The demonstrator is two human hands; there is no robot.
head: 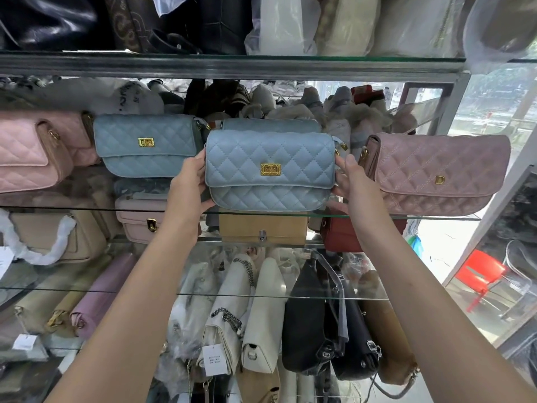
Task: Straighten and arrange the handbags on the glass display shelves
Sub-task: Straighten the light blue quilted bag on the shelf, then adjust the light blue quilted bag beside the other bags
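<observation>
A light blue quilted handbag (270,170) with a gold clasp stands upright at the front edge of the glass shelf (436,218). My left hand (191,181) grips its left end and my right hand (350,178) grips its right end, fingers wrapped behind the bag. A second blue bag (270,125) stands right behind it, mostly hidden. Another matching blue bag (145,145) sits to the left, and pink quilted bags (35,152) stand at the far left. A mauve quilted bag (438,174) stands to the right.
The shelf above (232,64) holds dark and plastic-wrapped bags. Below are a tan box bag (263,229), a pale pink bag (141,222) and a red bag (340,237). Lower shelves are packed with white, black and brown bags. A red chair (479,274) stands outside to the right.
</observation>
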